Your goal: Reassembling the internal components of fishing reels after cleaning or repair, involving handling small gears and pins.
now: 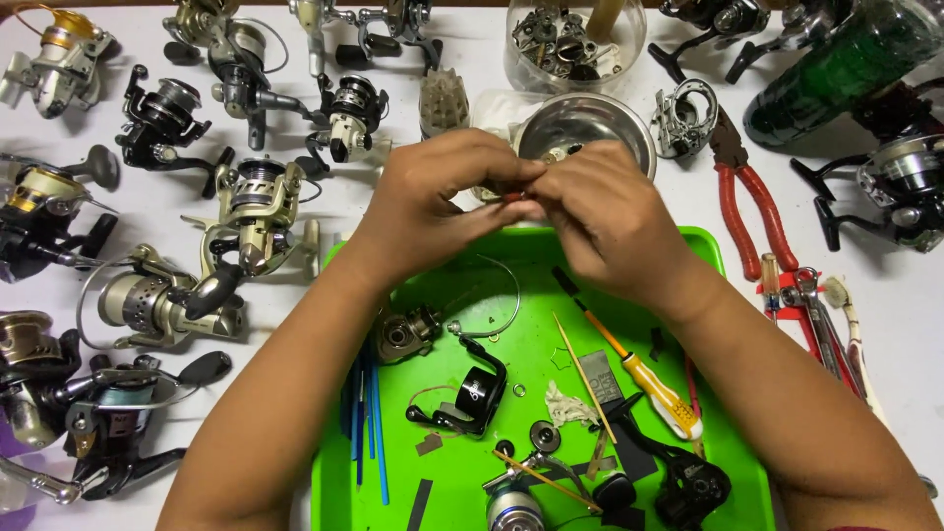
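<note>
Pinching a small red part (513, 197) between closed fingertips, the left hand (442, 202) meets the right hand (605, 221), which grips it too. Both hover above the green tray (688, 246), near a steel bowl (629, 133) and a clear plastic jar (575, 44).

The small red part (512, 197) pinched between the left hand (442, 202) and the right hand (605, 221) is almost wholly covered by fingertips, so its shape cannot be told. The hands also hide the front of the steel bowl (588, 126). The green tray (447, 487) and a silver reel (513, 509) are cut off at the bottom edge.
</note>
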